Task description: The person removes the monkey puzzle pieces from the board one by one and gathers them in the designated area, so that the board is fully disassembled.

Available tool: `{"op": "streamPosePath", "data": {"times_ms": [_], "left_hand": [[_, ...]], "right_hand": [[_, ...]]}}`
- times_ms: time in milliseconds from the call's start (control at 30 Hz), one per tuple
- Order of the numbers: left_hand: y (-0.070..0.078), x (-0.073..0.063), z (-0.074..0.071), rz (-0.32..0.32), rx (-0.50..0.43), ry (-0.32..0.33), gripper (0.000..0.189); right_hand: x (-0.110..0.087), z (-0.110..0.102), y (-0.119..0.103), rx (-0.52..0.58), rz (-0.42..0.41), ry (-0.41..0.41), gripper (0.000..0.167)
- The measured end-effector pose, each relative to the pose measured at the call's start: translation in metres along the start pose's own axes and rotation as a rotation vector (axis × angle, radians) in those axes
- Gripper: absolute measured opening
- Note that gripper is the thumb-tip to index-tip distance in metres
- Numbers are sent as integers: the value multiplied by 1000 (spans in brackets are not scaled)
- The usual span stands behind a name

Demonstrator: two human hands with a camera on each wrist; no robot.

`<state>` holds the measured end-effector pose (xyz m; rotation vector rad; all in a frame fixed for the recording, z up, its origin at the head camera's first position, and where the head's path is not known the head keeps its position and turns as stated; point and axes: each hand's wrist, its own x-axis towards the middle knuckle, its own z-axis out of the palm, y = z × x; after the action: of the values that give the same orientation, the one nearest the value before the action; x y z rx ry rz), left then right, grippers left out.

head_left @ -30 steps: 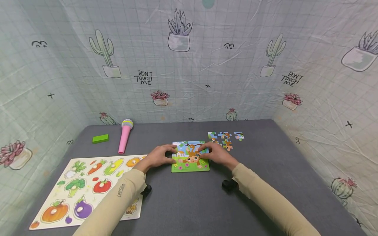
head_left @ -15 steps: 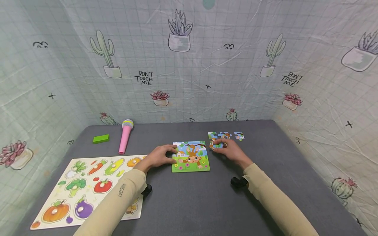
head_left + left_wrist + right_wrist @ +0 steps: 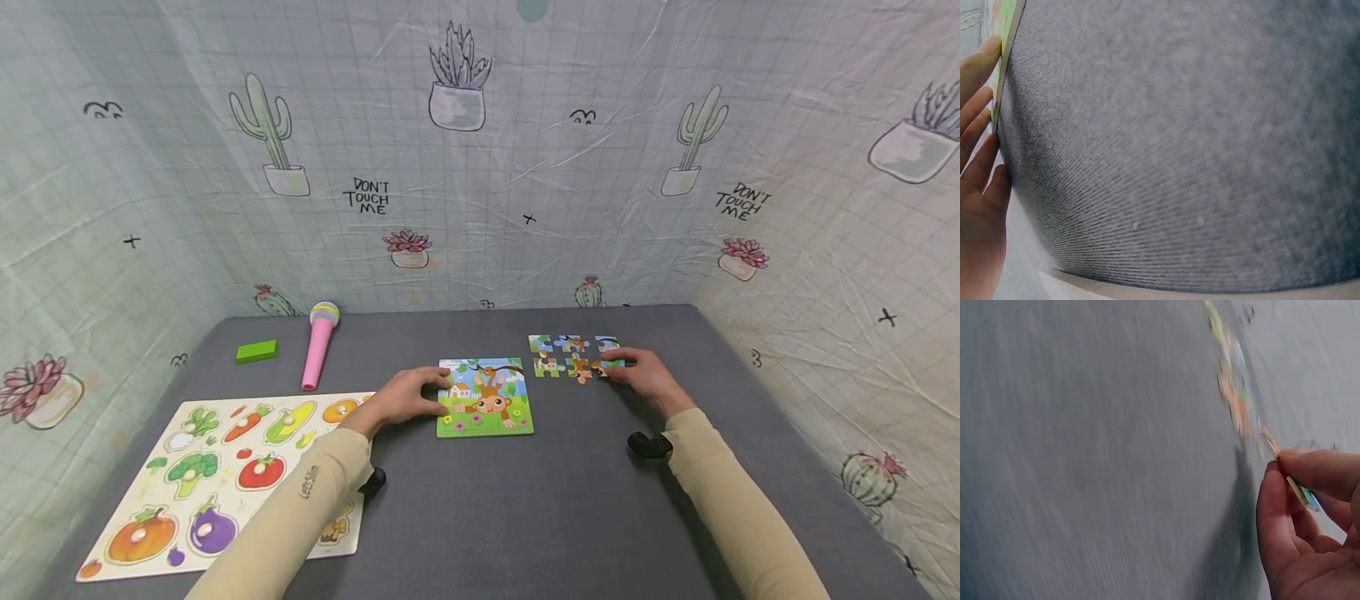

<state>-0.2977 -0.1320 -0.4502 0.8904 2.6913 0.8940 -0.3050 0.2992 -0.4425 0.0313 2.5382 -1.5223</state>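
A square monkey jigsaw board [image 3: 480,425] lies flat on the grey table [image 3: 495,525]. My left hand [image 3: 407,396] rests along its left edge, thumb and index finger touching the margin; the left wrist view has the fingers [image 3: 979,159] nearly straight against that edge. Off to the board's right, my right hand [image 3: 647,377] pinches a jigsaw piece [image 3: 1304,495] between thumb and fingers, partly hidden by them. This piece sits at the right end of a lower row, beside a brown monkey piece [image 3: 579,367] and a green-and-white piece [image 3: 547,365]. Behind them runs a row of pieces [image 3: 572,342].
A white vegetable peg board [image 3: 247,433] lies at the left, partly under my left forearm. Behind it are a pink toy microphone [image 3: 318,350] and a green block [image 3: 257,352]. A patterned cloth [image 3: 480,167] stands behind the table and at both sides.
My right hand has gone from the board to the right, now carrying a jigsaw piece to the right end of the lower row. The left hand stays on the board's edge.
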Motion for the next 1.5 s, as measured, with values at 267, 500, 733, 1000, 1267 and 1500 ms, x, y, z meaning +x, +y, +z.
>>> {"op": "streamPosePath", "data": {"times_ms": [267,500,733,1000,1267,1500], "left_hand": [[0,1,0,1,11,-3,45],[1,0,-1,-7,-2,-11,44],[1,0,-2,6,5,-1,45],[1,1,-1,9,7,-1,45],[1,0,-1,8,-1,-2,45],[1,0,-2,2,-3,-9,45]], "right_hand": [[2,-19,13,6,60,-5,43],[4,-19,9,-84,45,-8,40],[8,-16,8,-231,35,47,34],[6,-14,7,-283,48,69,32],[6,-16,11,-317,22,55,31],[5,-16,11,-324,15,58,32]]}}
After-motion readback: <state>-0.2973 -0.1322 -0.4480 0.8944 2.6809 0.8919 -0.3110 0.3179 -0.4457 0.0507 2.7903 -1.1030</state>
